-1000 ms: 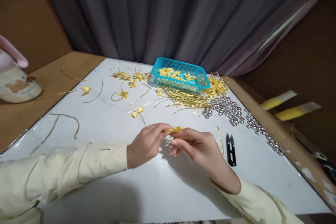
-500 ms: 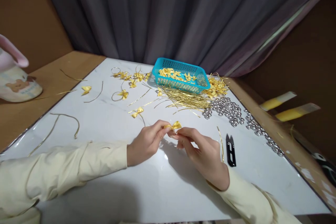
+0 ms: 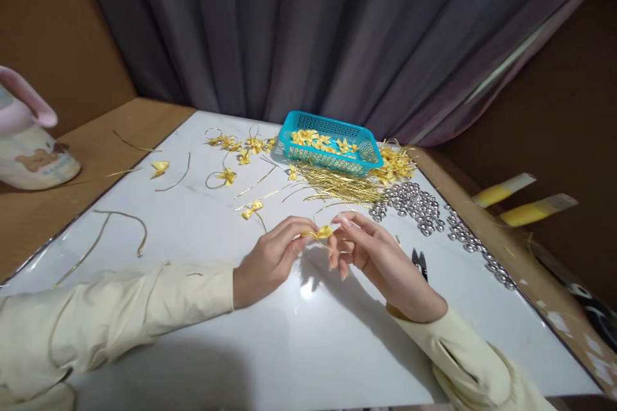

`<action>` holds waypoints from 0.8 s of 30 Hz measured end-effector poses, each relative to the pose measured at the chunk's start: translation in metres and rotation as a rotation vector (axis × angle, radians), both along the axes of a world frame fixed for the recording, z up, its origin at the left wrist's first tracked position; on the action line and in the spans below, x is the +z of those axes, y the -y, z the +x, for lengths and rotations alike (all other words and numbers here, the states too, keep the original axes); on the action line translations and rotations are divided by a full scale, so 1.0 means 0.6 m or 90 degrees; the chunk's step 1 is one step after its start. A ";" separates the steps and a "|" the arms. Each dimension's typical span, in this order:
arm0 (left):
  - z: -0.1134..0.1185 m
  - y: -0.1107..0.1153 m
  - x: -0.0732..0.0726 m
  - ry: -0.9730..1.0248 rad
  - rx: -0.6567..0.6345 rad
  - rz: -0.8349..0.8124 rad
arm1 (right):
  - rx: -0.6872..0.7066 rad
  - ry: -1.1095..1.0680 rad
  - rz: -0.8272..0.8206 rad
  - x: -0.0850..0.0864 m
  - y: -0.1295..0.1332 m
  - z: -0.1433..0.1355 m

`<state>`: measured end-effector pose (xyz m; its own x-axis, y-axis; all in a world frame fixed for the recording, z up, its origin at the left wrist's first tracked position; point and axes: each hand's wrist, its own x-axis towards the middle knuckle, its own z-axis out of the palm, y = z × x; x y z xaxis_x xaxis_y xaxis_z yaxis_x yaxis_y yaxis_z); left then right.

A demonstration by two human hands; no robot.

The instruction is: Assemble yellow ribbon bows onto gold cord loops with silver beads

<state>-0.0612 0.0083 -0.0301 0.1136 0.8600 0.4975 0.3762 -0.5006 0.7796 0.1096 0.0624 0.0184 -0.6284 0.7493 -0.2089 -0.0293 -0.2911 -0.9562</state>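
Observation:
My left hand (image 3: 270, 258) pinches a small yellow ribbon bow (image 3: 322, 232) just above the white table (image 3: 299, 334). My right hand (image 3: 373, 255) is raised beside it, fingers curled at the bow's right end; a thin gold wire trails under the bow. Both sleeves are cream coloured. Black thread snips (image 3: 420, 262) lie on the table right behind my right hand, partly hidden by it.
A blue basket (image 3: 332, 153) with yellow bows stands at the back, gold wires (image 3: 337, 185) in front of it. Silver bells (image 3: 417, 202) spread at the right. Finished bows (image 3: 241, 144) and loose gold cords (image 3: 120, 225) lie at the left. A pink mug (image 3: 29, 141) stands far left.
My right hand has lifted and turned, its fingers now curled above the table at the bow's right end. The left hand has kept its pinch on the bow.

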 end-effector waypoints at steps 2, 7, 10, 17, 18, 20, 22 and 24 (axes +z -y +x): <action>0.000 -0.001 0.001 0.041 -0.022 -0.023 | 0.021 -0.014 -0.046 -0.007 -0.005 0.000; 0.000 0.001 0.004 0.146 -0.021 -0.145 | 0.049 -0.027 -0.093 -0.017 -0.009 -0.002; 0.001 -0.001 0.002 0.156 0.001 -0.174 | 0.017 -0.007 -0.034 -0.013 -0.001 -0.006; 0.002 -0.004 -0.002 0.180 -0.003 -0.191 | -0.086 0.033 0.077 -0.008 0.013 -0.010; 0.002 -0.004 -0.001 0.190 -0.009 -0.194 | -0.096 0.041 0.083 -0.008 0.012 -0.010; 0.001 -0.004 0.001 0.209 -0.026 -0.200 | -0.124 0.060 0.101 -0.011 0.006 -0.009; 0.001 -0.001 0.003 0.212 -0.048 -0.206 | -0.140 0.082 0.130 -0.015 -0.001 -0.009; 0.002 0.003 0.005 0.204 -0.078 -0.214 | -0.110 0.113 0.160 -0.022 -0.007 -0.010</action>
<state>-0.0601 0.0068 -0.0272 0.1110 0.9689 0.2213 0.0442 -0.2273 0.9728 0.1037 0.0665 0.0055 -0.4587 0.8832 -0.0983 0.1153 -0.0506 -0.9920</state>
